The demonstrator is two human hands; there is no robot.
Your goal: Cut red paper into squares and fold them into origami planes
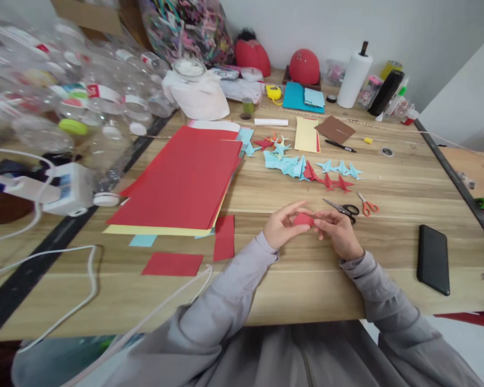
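Observation:
Between my two hands is a small folded piece of red paper (303,219), held a little above the table. My left hand (284,224) grips its left side between thumb and fingers. On the other side, my right hand (339,231) pinches the paper's right edge. Just beyond my right hand lie black-handled scissors (344,208) and orange-handled scissors (367,204). Farther back are folded red paper cranes (328,181) and folded light-blue paper cranes (292,165). Two cut red paper strips (172,264) lie left of my left arm.
A stack of large red sheets (181,177) covers the left part of the table. Many plastic bottles (100,97) crowd the far left. A black phone (433,260) lies at right. White cables (91,274) cross the front left. A pen (340,145) and brown paper (334,129) lie behind.

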